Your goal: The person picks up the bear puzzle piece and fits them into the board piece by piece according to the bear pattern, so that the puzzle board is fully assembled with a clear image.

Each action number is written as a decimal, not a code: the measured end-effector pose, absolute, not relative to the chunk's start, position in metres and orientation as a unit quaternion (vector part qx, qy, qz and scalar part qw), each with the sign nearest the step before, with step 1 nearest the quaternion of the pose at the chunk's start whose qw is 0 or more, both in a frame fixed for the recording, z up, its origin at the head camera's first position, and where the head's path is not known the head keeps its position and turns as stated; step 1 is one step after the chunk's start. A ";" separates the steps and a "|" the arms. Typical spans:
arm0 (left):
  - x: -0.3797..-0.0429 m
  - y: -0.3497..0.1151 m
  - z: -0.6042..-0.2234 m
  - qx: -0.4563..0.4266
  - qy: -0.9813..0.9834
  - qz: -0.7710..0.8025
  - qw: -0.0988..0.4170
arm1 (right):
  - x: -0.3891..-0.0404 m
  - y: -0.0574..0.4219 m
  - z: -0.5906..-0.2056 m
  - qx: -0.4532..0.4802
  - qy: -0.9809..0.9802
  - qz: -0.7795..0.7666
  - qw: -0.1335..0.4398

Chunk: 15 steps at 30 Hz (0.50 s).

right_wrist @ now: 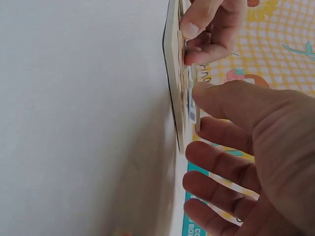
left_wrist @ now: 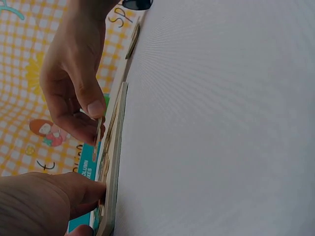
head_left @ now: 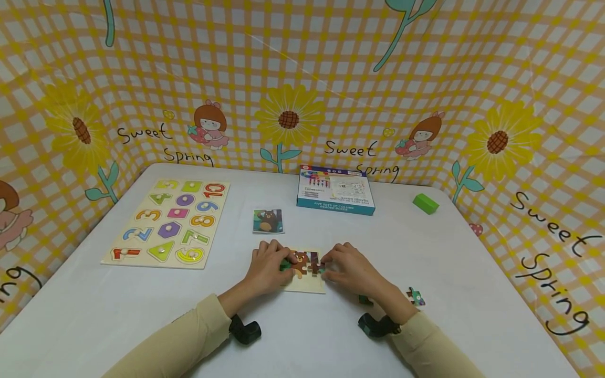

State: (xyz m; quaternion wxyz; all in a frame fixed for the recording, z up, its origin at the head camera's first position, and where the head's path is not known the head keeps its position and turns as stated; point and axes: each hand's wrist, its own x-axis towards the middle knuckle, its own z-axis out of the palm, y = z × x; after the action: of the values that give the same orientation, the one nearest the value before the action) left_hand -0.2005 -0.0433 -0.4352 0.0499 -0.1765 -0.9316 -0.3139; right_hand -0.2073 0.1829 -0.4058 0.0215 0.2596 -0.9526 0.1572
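Note:
A light wooden puzzle board [head_left: 304, 286] lies flat in front of me, with bear-picture pieces [head_left: 300, 258] set in its upper part. My left hand [head_left: 268, 266] rests on the board's left side, fingertips and thumb pressing the pieces. On the right, my right hand [head_left: 347, 268] pinches a jigsaw piece [right_wrist: 198, 108] between thumb and index finger, tilted at the board's right edge. Its other fingers are spread apart in the right wrist view. Below the right hand lies a loose piece [head_left: 365, 300], partly hidden; another loose piece [head_left: 416, 296] lies beside the right wrist.
A square bear picture card [head_left: 268, 221] lies beyond the board. At left is a number-and-shape puzzle board [head_left: 215, 218]. A blue-edged box [head_left: 335, 209] stands at the back, and a green block [head_left: 426, 203] at the back right. Patterned cloth [head_left: 246, 63] walls the table.

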 end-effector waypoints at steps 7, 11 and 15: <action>-0.200 -0.042 -0.434 -0.173 -0.933 -0.312 0.048 | -0.209 0.178 -0.408 0.261 -0.953 0.155 0.016; -0.199 -0.042 -0.434 -0.173 -0.933 -0.312 0.049 | -0.210 0.177 -0.408 0.268 -0.951 0.156 0.021; -0.200 -0.043 -0.434 -0.173 -0.933 -0.311 0.051 | -0.211 0.177 -0.410 0.269 -0.950 0.157 0.023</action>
State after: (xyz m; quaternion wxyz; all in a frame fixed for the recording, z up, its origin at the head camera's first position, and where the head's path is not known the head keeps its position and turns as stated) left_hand -0.1996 -0.0425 -0.4339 0.0514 -0.1730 -0.9330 -0.3113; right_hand -0.2107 0.1767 -0.4096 0.0234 0.2685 -0.9500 0.1574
